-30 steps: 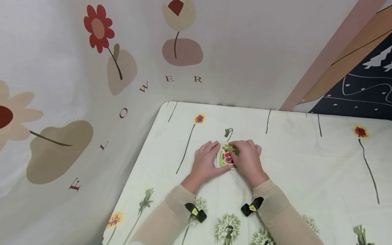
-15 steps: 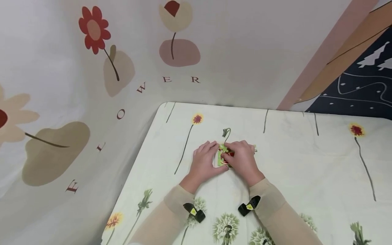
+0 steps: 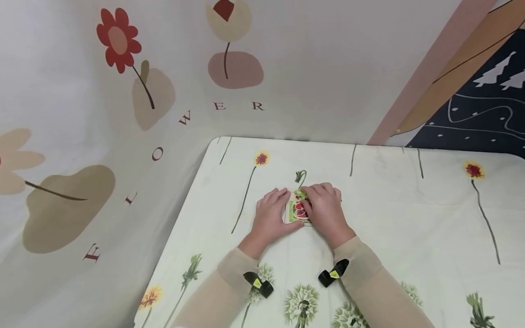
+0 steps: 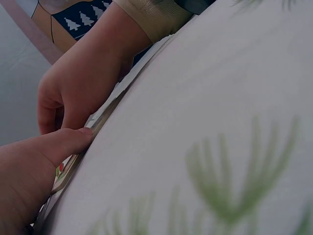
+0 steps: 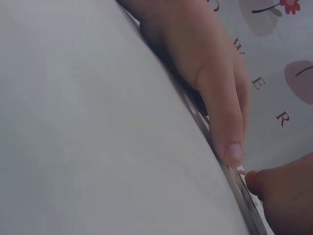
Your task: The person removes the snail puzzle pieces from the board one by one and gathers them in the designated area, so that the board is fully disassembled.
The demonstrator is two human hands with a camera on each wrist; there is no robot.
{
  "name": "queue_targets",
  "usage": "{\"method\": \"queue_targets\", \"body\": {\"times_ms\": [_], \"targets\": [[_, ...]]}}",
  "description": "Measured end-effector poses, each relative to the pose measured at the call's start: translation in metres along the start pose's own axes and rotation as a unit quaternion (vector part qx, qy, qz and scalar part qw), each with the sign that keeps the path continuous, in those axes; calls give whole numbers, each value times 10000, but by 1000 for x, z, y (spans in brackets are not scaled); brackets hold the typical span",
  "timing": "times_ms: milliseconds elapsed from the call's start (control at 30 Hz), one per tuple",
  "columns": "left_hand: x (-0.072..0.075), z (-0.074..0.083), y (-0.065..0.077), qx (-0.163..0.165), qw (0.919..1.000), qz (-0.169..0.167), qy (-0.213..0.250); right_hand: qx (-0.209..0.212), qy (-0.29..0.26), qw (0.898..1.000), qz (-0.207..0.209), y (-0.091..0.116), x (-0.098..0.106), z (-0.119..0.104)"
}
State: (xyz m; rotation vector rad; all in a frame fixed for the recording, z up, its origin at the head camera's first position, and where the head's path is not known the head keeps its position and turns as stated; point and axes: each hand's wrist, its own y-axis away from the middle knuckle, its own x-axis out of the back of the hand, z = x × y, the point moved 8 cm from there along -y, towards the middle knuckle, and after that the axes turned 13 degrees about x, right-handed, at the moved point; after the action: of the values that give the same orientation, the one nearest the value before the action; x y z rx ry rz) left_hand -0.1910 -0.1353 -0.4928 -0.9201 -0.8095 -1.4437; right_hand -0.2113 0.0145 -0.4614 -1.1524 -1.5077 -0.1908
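Okay, head view: small printed board (image 3: 298,213) lies flat on the bench (image 3: 414,218), just beyond the middle of the near area, between the person's two arms. Print is red, green and white; its right part is hidden. Left hand (image 3: 270,215) is spread wide, fingers fairly straight along the left side, thumb reaching over the near edge. Right hand (image 3: 326,209) covers the right part, narrow, fingers bent, fingertips down on the board near a green shape at its far side. Can't tell whether it pinches a piece. Bench cloth has printed flowers, incl. a yellow-red bloom (image 3: 261,158) at far left. Beige sleeves (image 3: 229,291), a black wrist camera (image 3: 258,284) on each cuff. Behind: pale wall cloth (image 3: 320,68) with flower prints and lettering, dark panel (image 3: 488,105) with white trees at right.

Left wrist view: board seen almost edge-on, a thin strip with a bit of red and green showing. Left thumb (image 4: 66,144) is straight, tip on the edge. Right hand is above it, fingers pointing down; fingertips hidden.

Right wrist view: left thumb extended, tip touching the edge. Right hand sits low at right, a fingertip (image 5: 254,181) just beside that thumb. Grip itself not readable here.
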Motion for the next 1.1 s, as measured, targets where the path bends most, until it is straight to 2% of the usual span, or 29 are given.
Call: {"method": "queue_targets", "body": {"times_ms": [233, 467, 767, 900, 1100], "targets": [[1, 2, 1, 42, 10000, -76, 31, -420, -464, 9971, -427, 14, 4, 18], [0, 1, 1, 117, 9998, -116, 102, -734, -939, 9925, -263, 36, 23, 49], [-1, 0, 0, 196, 9996, -201, 86, -1203, -784, 9896, -101, 69, 49, 93], [-1, 0, 0, 204, 9996, -188, 91, -1224, -778, 9894, -81, 75, 54, 100], [-3, 0, 0, 203, 9996, -203, 14, -1228, -830, 9886, -273, 79, 53, 104]]}}
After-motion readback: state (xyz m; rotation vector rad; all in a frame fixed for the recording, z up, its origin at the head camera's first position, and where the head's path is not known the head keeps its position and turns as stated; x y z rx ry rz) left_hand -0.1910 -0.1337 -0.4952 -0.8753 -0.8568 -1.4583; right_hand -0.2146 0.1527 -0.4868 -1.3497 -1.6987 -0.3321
